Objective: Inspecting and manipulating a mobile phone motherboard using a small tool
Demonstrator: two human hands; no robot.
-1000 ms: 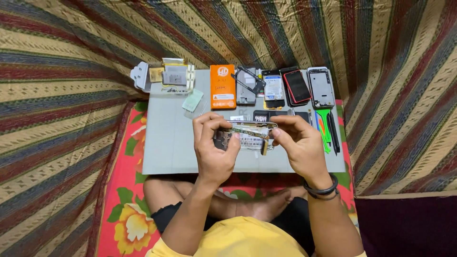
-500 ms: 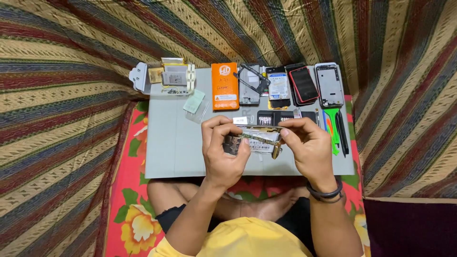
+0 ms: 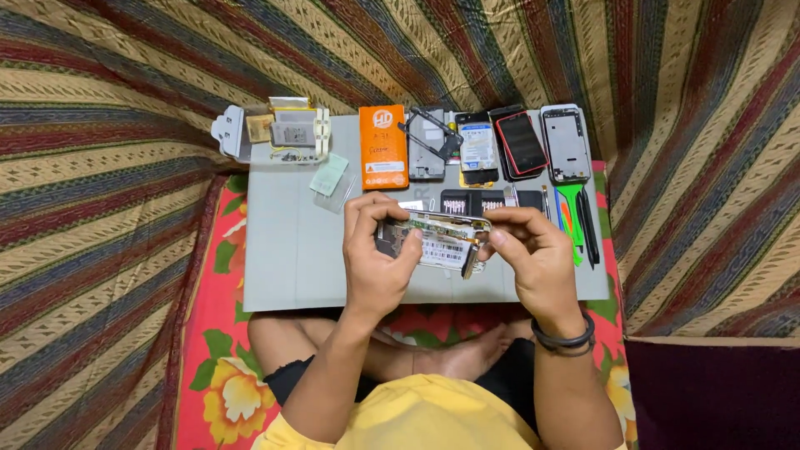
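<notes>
Two hands up close: left hand [image 3: 377, 260] and right hand [image 3: 533, 260] both pinching one opened phone [image 3: 437, 242] between them, just above the grey mat [image 3: 292, 258]. Behind that, one green pry tool [image 3: 569, 218]. Farther back, one orange box [image 3: 383, 147], one red phone [image 3: 522, 143], one clear parts tray [image 3: 279, 133].

Grey mat [image 3: 292, 267] on floral cloth [image 3: 225, 367] — w/ orange box [image 3: 383, 147], phones [image 3: 521, 143], tools [image 3: 579, 223].
</notes>
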